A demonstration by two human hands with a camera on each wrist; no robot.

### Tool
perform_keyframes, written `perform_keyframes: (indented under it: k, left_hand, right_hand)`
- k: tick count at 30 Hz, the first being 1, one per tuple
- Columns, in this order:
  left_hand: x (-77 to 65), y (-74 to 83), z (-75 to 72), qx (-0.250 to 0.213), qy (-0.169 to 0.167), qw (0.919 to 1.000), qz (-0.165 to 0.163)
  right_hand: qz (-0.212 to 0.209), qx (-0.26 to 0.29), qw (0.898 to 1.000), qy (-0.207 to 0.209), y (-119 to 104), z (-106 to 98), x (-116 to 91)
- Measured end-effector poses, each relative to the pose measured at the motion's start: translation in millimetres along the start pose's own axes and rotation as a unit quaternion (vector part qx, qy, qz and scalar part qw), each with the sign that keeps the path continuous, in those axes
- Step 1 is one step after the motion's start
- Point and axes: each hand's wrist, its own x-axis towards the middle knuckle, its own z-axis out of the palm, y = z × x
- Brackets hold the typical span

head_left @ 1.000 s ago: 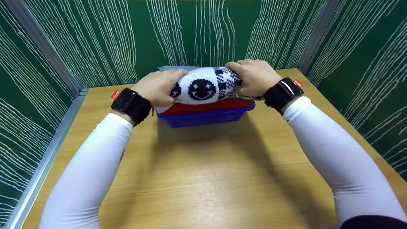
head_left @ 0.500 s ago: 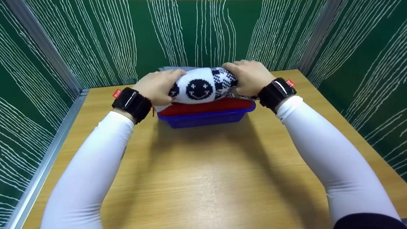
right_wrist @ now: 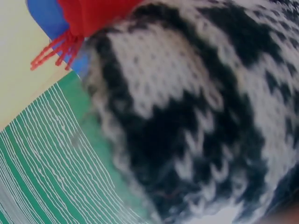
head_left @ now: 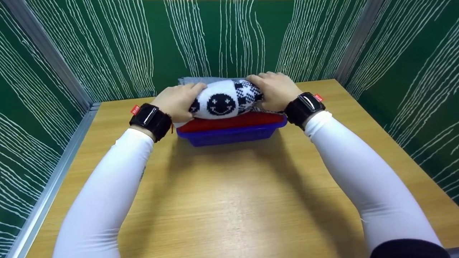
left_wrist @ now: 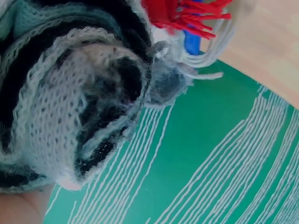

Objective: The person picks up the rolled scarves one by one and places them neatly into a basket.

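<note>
A rolled black-and-white knit scarf (head_left: 221, 104) with a smiley face lies along the top of a purple basket (head_left: 229, 137). My left hand (head_left: 178, 103) grips its left end, and my right hand (head_left: 274, 89) holds the right end with fingers over the top. Beneath the roll, a red fringed scarf (head_left: 229, 121) fills the front of the basket. Behind it shows grey-blue cloth (head_left: 195, 80). In the left wrist view the coiled end of the knit scarf (left_wrist: 56, 102) stands close to the camera, beside red fringe (left_wrist: 201, 18). Knit fabric (right_wrist: 187, 107) covers most of the right wrist view.
The basket stands toward the back of a wooden table (head_left: 215, 200). Green panels (head_left: 244, 39) with white wavy lines enclose the back and sides. A metal rail (head_left: 61, 157) runs along the left edge.
Both hands and the rolled scarf have shifted slightly left and a little lower in the head view. The right arm has moved inward. The grip on both ends stays the same.
</note>
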Motion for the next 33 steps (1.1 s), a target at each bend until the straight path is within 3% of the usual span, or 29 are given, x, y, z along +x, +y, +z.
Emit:
perform_keyframes:
  k: [15, 26, 33]
  left_hand:
    - [11.6, -7.4, 13.9, 0.046, 0.017, 0.9988, 0.006]
    - [14.4, -17.0, 28.2, 0.100, 0.062, 0.9923, 0.037]
    - [16.4, -21.9, 41.0, 0.111, 0.072, 0.9904, 0.039]
  right_hand:
    - [0.009, 0.001, 1.000, 0.011, 7.0, 13.5, 6.6]
    - [0.007, -0.008, 1.000, 0.030, 9.0, 24.1, 9.3]
    - [0.001, -0.003, 0.999, 0.040, 10.5, 34.9, 7.8]
